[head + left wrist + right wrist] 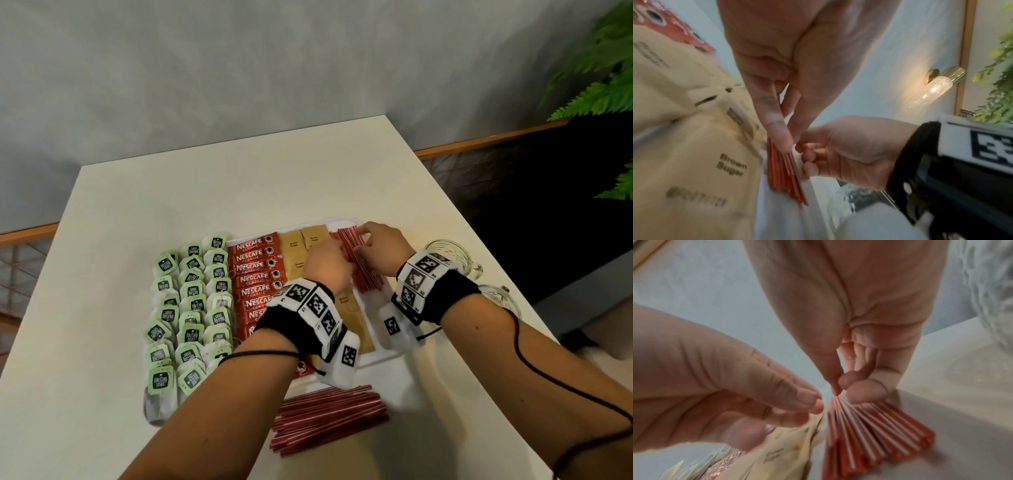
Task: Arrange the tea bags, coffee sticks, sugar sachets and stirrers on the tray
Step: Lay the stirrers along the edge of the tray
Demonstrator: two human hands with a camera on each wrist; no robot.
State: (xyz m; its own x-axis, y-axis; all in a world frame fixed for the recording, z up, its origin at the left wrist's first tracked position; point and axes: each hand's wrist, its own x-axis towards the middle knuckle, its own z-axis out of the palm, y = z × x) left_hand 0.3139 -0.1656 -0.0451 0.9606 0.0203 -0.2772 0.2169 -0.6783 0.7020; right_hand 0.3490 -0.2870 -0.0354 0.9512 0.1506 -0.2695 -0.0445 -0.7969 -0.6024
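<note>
You line up the thin red-and-white plastic stirrers [364,274] at the right of the white tray [380,356], right hand [380,248] pinching them, left hand [329,265] pressing flat-fingered; next you probably fetch the loose pile [329,416] lying before it.

On the surface [239,178] the tray [322,222] lies in the middle, toward the near side. Left of it, on the surface, the tea bags [191,308] lie in three columns. On the tray, from left to right: coffee sticks [253,277], sugar sachets [298,253], stirrers [366,277]. The loose stirrers [329,418] lie just before the tray's near edge, and two glass mugs [445,250] stand right of the tray.
</note>
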